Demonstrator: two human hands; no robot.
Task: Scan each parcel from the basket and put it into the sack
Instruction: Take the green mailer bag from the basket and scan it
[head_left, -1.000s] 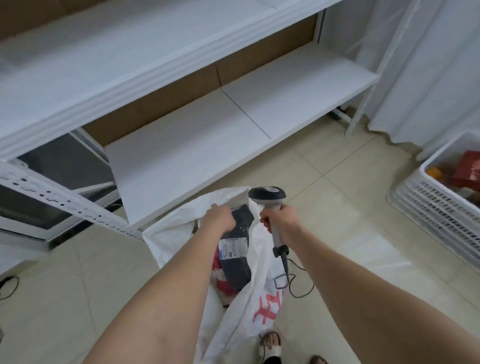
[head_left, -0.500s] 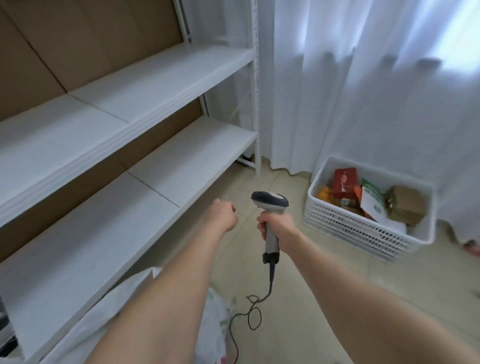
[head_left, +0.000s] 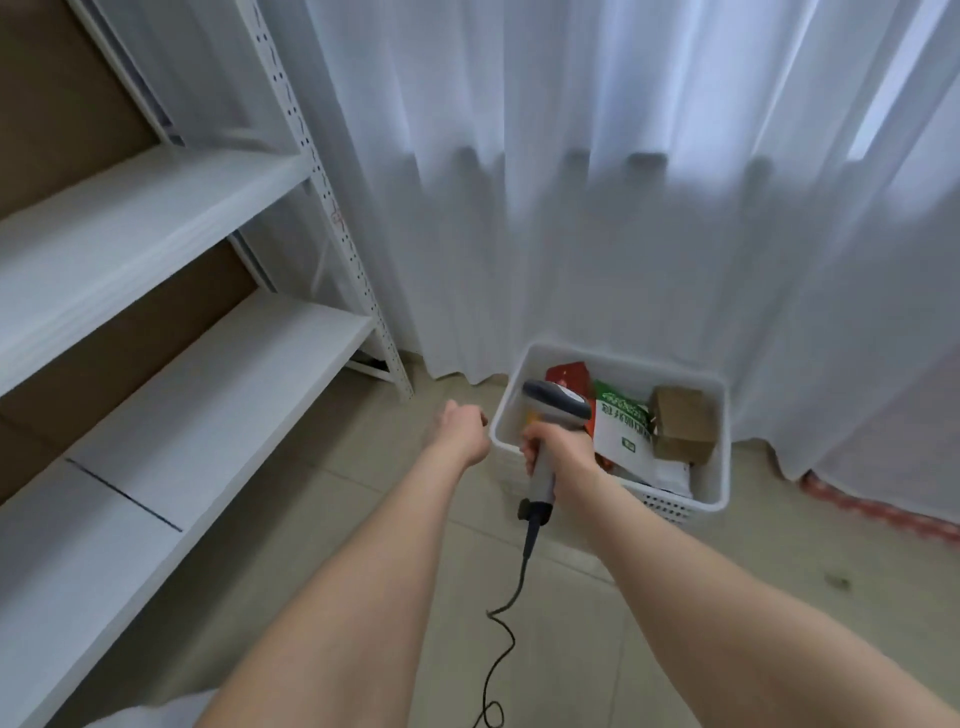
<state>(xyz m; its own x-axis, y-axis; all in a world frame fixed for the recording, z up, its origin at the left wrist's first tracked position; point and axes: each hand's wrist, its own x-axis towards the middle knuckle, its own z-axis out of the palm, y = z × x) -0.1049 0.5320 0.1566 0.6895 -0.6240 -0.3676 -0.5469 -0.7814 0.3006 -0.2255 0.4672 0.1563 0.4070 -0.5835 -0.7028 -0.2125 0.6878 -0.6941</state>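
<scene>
Obs., 12 o'clock = straight ahead of me.

Containers: 1 basket (head_left: 723, 447), white plastic, perforated lower wall, on the tiled floor at about 1 o'clock, its far side against the curtain (head_left: 571, 208).

Contents of the basket, counted:
- 1 red packet (head_left: 569, 373), far-left corner (11 o'clock inside the basket), partly behind the scanner head.
- 1 green-and-white packet (head_left: 623, 434), centre, leaning against the box.
- 1 brown cardboard box (head_left: 683, 426), 2 o'clock side, touching the right wall.
- 1 flat white parcel (head_left: 672, 475), near-right, under the box and the packet.
- A yellow-orange scrap (head_left: 530, 415) at the left wall; too hidden to tell what it is.
Total: 4 parcels told apart; any below are hidden.

Hands: 2.
- Right hand (head_left: 558, 451): fingers wrapped tight round the handle of the 1 scanner (head_left: 558, 408), upright, its head over the basket's near-left corner. 1 cable (head_left: 511, 603) hangs from the handle and curls toward 6 o'clock.
- Left hand (head_left: 462, 427): fingers curled into the palm, nothing held, just left of the basket rim, not touching it.

Other: 1 shelving unit (head_left: 197, 405) from 8 to 10 o'clock, 2 white boards showing. A white fold (head_left: 166, 711) at 7 o'clock on the bottom edge; cannot tell whether it is the sack.
</scene>
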